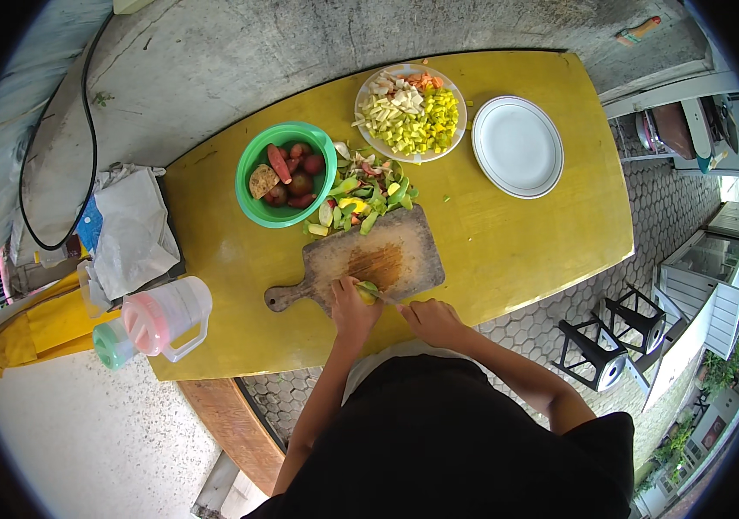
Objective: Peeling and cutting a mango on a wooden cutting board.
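Note:
My left hand is closed around a piece of green-skinned fruit with yellow flesh, at the near edge of the wooden cutting board. In my right hand is a small knife, its handle mostly hidden by the fingers. The blade points left and meets or nearly meets the fruit. A brown wet stain marks the middle of the board. Just beyond it lies a heap of green and yellow peelings. Diced yellow, pale and orange pieces cover a plate at the back.
A green bowl holds reddish fruits or roots and a tan chunk. One empty white plate sits at the right. Lidded plastic pitchers stand near the table's left edge, below white plastic bags. Black stools are off to the right.

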